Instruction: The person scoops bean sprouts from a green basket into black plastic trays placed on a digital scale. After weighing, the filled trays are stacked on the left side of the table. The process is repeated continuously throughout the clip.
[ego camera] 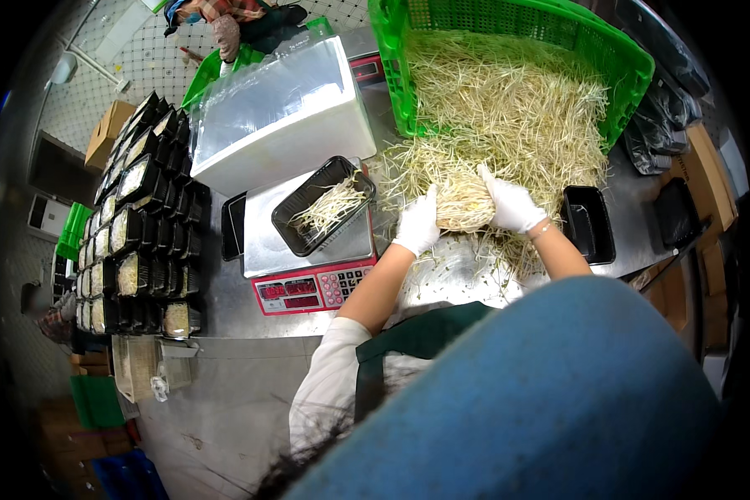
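Observation:
Between my white-gloved left hand (420, 220) and right hand (514, 201) is a bundle of bean sprouts (465, 203), pressed from both sides. It sits at the near edge of a large heap of sprouts (512, 106) that spills out of a tipped green plastic crate (631, 81). To the left, a black plastic tray (287, 215) holding some sprouts lies askew on the steel pan of a red digital scale (262, 265). Another black tray (590, 250) rests on the table, right of my right hand.
Filled black trays (131, 225) are stacked high at the table's left end. A white foam box (287, 147) with clear film stands behind the scale. Across the table a person (225, 28) bends over a green crate. Bagged black trays (656, 134) and cardboard boxes (706, 181) are at right.

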The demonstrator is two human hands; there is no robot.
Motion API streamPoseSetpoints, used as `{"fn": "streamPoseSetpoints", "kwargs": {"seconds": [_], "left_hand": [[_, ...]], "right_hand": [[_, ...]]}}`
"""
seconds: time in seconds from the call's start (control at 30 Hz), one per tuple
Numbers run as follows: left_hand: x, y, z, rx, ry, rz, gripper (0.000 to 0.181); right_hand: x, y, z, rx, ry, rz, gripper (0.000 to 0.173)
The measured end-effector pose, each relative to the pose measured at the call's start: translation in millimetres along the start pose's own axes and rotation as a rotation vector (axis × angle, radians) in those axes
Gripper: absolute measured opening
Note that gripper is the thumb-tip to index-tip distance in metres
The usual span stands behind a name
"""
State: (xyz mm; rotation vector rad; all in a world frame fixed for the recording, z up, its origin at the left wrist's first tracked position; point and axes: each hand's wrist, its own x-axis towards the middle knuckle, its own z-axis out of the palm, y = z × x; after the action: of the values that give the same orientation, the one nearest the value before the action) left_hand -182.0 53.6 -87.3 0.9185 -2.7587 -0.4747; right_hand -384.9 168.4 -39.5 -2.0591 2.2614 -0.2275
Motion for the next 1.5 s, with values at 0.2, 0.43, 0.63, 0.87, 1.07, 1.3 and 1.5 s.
{"fn": "streamPoseSetpoints", "kwargs": {"seconds": [0.2,0.43,0.63,0.87,1.07,1.3,1.5], "left_hand": [[-41.2,12.7,-11.3,0.080,0.002,0.048,0.073],[-80.0,12.4,-24.1,0.210,-0.125,0.193,0.067],[-78.3,10.4,-4.0,0.081,-0.216,0.008,0.116],[-72.8,14.7,7.9,0.158,-0.001,-0.046,0.118],[-70.1,14.2,19.8,0.302,0.238,-0.113,0.117],[-114.5,-16.4,-88.5,0.023,0.776,0.065,0.036],[-137.1,-116.7,-120.2,-0.700,1.043,-0.564,0.083]], "right_hand": [[-8.8,11.1,-34.9,-0.245,-0.003,-0.186,0.066],[-13.0,7.1,-70.1,0.207,0.123,0.317,0.062],[0.2,16.3,28.8,0.110,-0.289,0.292,0.126],[33.1,-11.4,20.3,0.457,-0.202,0.359,0.144],[-20.3,-114.9,41.0,-0.283,-0.001,0.164,0.135],[24.6,-24.1,38.4,-0.380,0.163,0.199,0.122],[23.5,-70.2,26.2,-0.190,-0.206,0.304,0.111]]}}
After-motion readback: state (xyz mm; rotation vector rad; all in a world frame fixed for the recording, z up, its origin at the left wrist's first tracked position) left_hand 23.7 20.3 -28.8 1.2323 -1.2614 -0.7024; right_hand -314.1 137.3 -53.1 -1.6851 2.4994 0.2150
